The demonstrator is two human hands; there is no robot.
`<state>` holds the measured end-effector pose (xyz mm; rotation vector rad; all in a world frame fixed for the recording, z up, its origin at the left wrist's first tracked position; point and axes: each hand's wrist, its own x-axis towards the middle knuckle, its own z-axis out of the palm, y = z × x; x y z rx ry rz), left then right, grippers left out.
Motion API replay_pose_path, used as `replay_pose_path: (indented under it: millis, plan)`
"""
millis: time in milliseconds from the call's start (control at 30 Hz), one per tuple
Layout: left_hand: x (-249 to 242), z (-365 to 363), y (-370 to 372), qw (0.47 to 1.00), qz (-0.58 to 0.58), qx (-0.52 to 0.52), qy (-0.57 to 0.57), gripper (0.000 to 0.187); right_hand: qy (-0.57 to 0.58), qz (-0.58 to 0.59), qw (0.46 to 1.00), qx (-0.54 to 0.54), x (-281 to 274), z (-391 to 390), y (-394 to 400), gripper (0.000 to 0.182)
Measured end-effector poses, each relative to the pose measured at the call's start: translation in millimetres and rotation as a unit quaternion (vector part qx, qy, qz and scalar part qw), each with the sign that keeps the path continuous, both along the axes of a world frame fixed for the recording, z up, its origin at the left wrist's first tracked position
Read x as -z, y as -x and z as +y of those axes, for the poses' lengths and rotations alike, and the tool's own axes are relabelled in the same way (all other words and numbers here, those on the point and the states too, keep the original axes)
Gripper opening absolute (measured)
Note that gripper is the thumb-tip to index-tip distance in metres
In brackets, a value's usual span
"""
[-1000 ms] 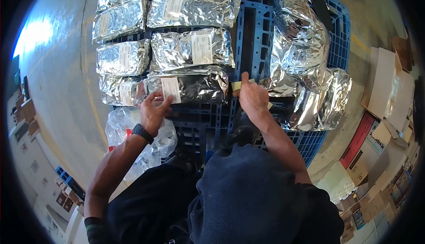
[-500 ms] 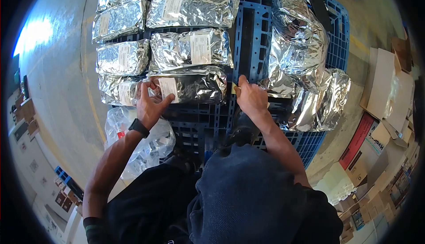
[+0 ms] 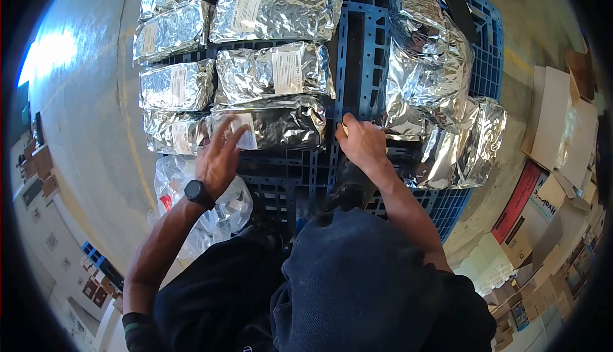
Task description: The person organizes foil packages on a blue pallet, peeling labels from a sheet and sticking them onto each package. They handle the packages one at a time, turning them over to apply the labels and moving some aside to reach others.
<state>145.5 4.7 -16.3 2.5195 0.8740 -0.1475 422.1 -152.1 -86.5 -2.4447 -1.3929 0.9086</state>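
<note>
On the blue pallet (image 3: 370, 65), eight labelled silver bags (image 3: 297, 19) are counted in two columns. The wrinkled, dark-faced bag (image 3: 290, 127), nearest in the right column, is overlapped by the open left hand (image 3: 217, 164), contact unclear; a yellowish piece (image 3: 345, 128) is gripped by the curled right hand (image 3: 364, 144).

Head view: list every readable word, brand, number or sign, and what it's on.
"Hy", the start of a longer word, on the tan carton with a red panel at right; the remaining letters are unclear.
White labels on the foil packs: printed, but too small and blurred to quote.
Label nearest the left hand: partly behind the fingers, unreadable.
No numbers or signs legible.
</note>
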Motion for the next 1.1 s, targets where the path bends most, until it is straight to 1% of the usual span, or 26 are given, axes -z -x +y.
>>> replay_pose_path:
  millis: [33,133,167,200,267,300,367,400,433,467,500,533,600,633,700,733,800,833,867,900,933,967,1000,1033,1067,1100]
  plan:
    - [8.2,-0.9,6.1,0.999,0.011,0.052,-0.001,0.070,0.000,0.000,1.000,-0.001,0.1,0.1,-0.1,0.022]
    - [11.0,-16.0,7.9,0.996,0.031,0.073,0.050,0.077,0.000,0.011,1.000,-0.001,0.0,-0.8,-2.6,0.021]
    - [12.8,-18.7,8.2,0.994,0.000,0.094,0.047,0.083,-0.002,0.022,1.000,0.001,-0.2,-0.7,-3.4,0.020]
    - [11.8,-19.7,9.7,0.994,0.000,0.094,0.047,0.083,-0.004,0.034,0.999,0.003,-0.4,-0.4,-3.8,0.019]
    - [8.8,-22.3,12.3,0.989,0.050,0.094,0.105,0.087,-0.015,0.045,0.999,0.007,-1.1,0.1,-5.6,0.019]
    - [4.4,-25.4,11.2,0.989,0.049,0.094,0.105,0.087,-0.025,0.057,0.998,0.010,-1.5,-0.1,-6.7,0.019]
    - [-5.8,-32.0,7.2,0.982,0.100,0.010,0.157,0.084,-0.037,0.073,0.996,0.018,0.3,-0.4,-8.2,0.018]
    - [-5.7,-34.4,8.9,0.983,0.099,0.011,0.157,0.084,-0.049,0.091,0.994,0.027,0.9,-0.7,-8.6,0.017]
    - [-4.9,-36.1,11.3,0.991,0.039,-0.004,0.132,0.083,-0.049,0.091,0.994,0.027,0.5,-1.1,-9.2,0.017]
    - [-5.0,-37.4,13.1,0.994,-0.021,-0.018,0.105,0.081,-0.085,0.108,0.990,0.032,-0.4,-1.6,-9.6,0.017]
    - [-6.7,-38.7,13.1,0.995,-0.023,-0.046,0.083,0.073,-0.121,0.124,0.984,0.037,-3.2,-0.7,-9.7,0.017]
    - [-9.5,-38.1,13.2,0.995,-0.022,-0.046,0.082,0.073,-0.121,0.125,0.984,0.037,-7.6,0.7,-9.5,0.017]
    - [-15.0,-36.3,14.1,0.972,-0.015,-0.137,0.191,0.065,-0.196,0.195,0.956,0.100,-21.7,6.1,-9.8,0.021]
    - [-15.0,-35.7,16.8,0.972,-0.015,-0.137,0.191,0.065,-0.196,0.195,0.956,0.099,-27.8,9.6,-10.4,0.021]
    - [-12.1,-33.7,24.8,0.969,0.041,-0.074,0.234,0.059,-0.245,0.208,0.941,0.108,-36.0,16.0,-9.7,0.025]
    - [-7.8,-34.1,28.1,0.969,0.040,-0.073,0.234,0.059,-0.245,0.207,0.941,0.109,-36.7,19.0,-5.4,0.025]
    - [1.2,-36.2,32.5,0.952,-0.043,-0.019,0.303,0.065,-0.312,0.345,0.870,0.165,-37.9,28.6,10.0,0.027]
    - [-9.4,-36.6,20.7,0.952,-0.043,-0.018,0.303,0.065,-0.315,0.397,0.846,0.166,-38.5,34.2,19.6,0.027]
    - [-23.2,-39.6,7.4,0.898,-0.090,-0.105,0.418,0.071,-0.321,0.453,0.813,0.176,-45.2,39.6,32.9,0.027]
    - [-37.1,-41.6,-6.4,0.821,-0.134,-0.190,0.521,0.078,-0.322,0.457,0.812,0.164,-47.0,43.3,47.9,0.025]
    - [-44.5,-42.6,-13.9,0.794,-0.126,-0.190,0.563,0.090,-0.361,0.460,0.796,0.156,-56.5,50.0,62.8,0.025]
    - [-42.0,-45.1,-11.0,0.749,-0.112,-0.204,0.620,0.086,-0.386,0.463,0.786,0.136,-54.1,51.2,79.9,0.026]
    - [-37.4,-48.2,-7.0,0.699,-0.098,-0.217,0.674,0.082,-0.381,0.462,0.796,0.088,-53.3,52.9,91.5,0.028]
    - [-34.6,-47.5,-3.2,0.662,-0.049,-0.222,0.714,0.063,-0.390,0.471,0.789,0.051,-54.5,50.4,99.5,0.028]
    - [-32.4,-51.2,0.3,0.663,-0.047,-0.226,0.712,0.063,-0.399,0.480,0.781,0.015,-54.8,48.7,105.6,0.029]
    - [-31.7,-57.0,1.8,0.670,-0.051,-0.244,0.699,0.053,-0.399,0.484,0.779,0.015,-54.0,49.1,108.5,0.029]
